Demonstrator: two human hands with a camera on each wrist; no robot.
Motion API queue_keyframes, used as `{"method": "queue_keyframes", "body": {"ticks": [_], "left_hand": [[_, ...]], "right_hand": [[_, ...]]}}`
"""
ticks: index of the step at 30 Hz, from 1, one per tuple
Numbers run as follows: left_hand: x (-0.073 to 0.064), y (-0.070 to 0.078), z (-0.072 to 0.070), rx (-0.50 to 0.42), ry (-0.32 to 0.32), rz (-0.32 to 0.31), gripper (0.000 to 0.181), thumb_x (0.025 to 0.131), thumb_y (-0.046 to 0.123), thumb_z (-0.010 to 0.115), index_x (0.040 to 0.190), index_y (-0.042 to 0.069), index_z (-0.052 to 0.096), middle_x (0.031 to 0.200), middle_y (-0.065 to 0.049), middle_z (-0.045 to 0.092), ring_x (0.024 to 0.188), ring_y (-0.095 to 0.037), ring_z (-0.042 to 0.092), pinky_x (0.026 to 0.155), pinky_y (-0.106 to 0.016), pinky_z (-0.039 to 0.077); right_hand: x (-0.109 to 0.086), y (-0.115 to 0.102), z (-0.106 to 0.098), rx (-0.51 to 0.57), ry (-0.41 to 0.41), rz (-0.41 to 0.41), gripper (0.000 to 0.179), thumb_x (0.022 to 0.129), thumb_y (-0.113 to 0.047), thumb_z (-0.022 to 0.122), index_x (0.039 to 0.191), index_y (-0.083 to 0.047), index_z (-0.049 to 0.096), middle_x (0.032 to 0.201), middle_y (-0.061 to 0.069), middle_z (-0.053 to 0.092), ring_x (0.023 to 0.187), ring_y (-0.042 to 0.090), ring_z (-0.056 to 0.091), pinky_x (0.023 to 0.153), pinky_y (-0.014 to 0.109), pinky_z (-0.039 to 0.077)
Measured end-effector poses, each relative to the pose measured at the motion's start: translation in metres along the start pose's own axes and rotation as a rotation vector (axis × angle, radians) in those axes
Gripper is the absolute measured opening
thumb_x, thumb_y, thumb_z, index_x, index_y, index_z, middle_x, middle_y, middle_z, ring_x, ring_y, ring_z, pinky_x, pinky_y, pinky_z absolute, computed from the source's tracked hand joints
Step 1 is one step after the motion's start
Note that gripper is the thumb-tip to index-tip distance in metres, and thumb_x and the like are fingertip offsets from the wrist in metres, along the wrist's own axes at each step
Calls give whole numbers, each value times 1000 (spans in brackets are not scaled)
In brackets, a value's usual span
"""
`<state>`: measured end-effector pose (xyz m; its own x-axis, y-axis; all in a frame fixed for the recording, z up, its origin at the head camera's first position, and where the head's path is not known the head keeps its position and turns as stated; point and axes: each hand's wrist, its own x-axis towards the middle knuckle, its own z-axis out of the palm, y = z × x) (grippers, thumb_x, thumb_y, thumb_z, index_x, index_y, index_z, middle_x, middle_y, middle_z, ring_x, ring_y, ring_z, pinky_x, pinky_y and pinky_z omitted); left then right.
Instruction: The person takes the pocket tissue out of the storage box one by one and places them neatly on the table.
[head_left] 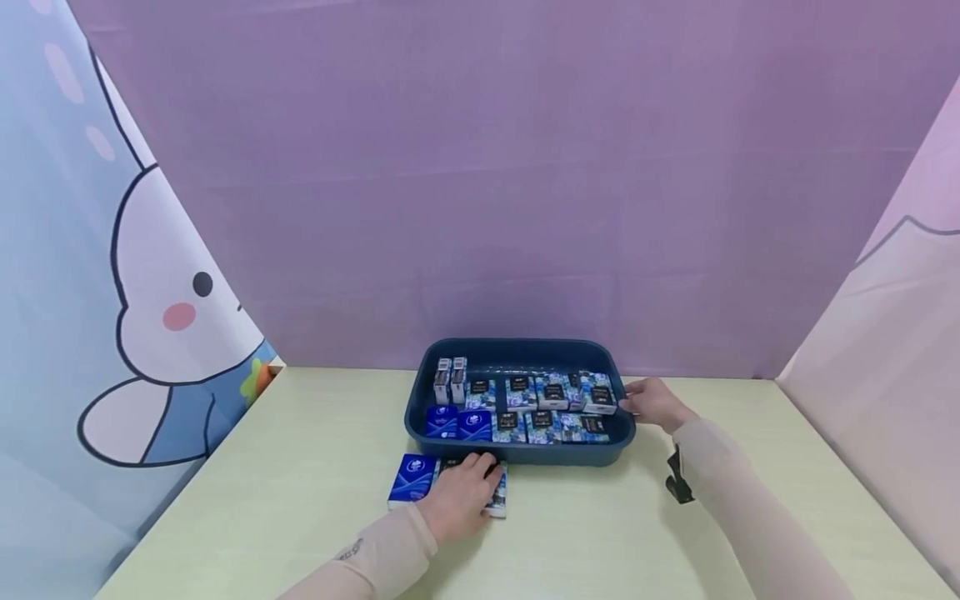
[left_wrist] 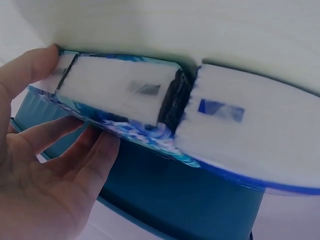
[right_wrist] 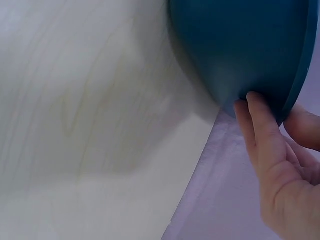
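Observation:
My left hand (head_left: 461, 500) lies over the floral tissue packs (left_wrist: 120, 82) in front of a dark teal tray (head_left: 517, 454). Its thumb presses the end of the outermost floral pack while the fingers bend along the printed face. Beside the floral packs is a blue tissue pack (head_left: 414, 477), its white side showing in the left wrist view. At the tray's right end, my right hand (head_left: 655, 403) grips the rim, thumb at the edge and fingers against the outer wall. Several floral packs (head_left: 542, 427) and blue packs (head_left: 474, 425) lie inside the tray.
Two packs (head_left: 450, 381) stand on edge in the tray's back left corner. The pale wooden table (head_left: 585, 542) meets a purple cloth backdrop (head_left: 525, 183) behind the tray. Printed cloth (head_left: 172, 317) hangs at the left side. A black strap (head_left: 678, 479) hangs at the right wrist.

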<state>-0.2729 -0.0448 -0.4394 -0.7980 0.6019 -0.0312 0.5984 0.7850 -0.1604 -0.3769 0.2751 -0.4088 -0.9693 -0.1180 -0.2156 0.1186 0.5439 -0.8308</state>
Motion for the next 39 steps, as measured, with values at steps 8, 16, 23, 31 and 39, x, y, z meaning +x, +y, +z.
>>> {"method": "queue_keyframes", "body": {"ticks": [8,16,23,31,39], "left_hand": [[-1,1,-4,4,-7,-1,61,79,36,70,132,14,49,125,-4,48,110,-19,47,89,-35,50],[-2,-1,-32,-69,10,19,54,81,38,68,127,14,55,124,-3,53,111,-18,51,90,-34,50],[9,-14,-60,-153,188,50,34,84,24,66,116,12,63,106,-1,63,85,-12,62,75,-25,54],[42,-32,-64,-162,112,44,29,85,17,65,113,13,66,107,-3,67,70,-9,64,73,-23,54],[74,-44,-49,-203,-60,44,32,83,17,67,115,12,66,111,-2,67,98,-14,63,85,-28,52]], "right_hand": [[-3,1,2,24,16,-20,41,91,4,45,125,25,34,118,38,50,105,39,58,86,45,49],[-2,1,3,24,36,-7,41,91,4,44,125,24,35,120,38,49,108,41,56,88,46,48],[-2,1,5,30,47,-2,40,91,4,44,125,24,36,120,38,49,108,42,55,87,45,49],[-4,0,4,47,54,-16,40,91,5,44,123,26,36,117,39,50,105,41,57,85,45,50],[-2,3,6,47,76,6,39,91,4,45,123,25,38,117,38,51,102,38,60,84,44,51]]}}
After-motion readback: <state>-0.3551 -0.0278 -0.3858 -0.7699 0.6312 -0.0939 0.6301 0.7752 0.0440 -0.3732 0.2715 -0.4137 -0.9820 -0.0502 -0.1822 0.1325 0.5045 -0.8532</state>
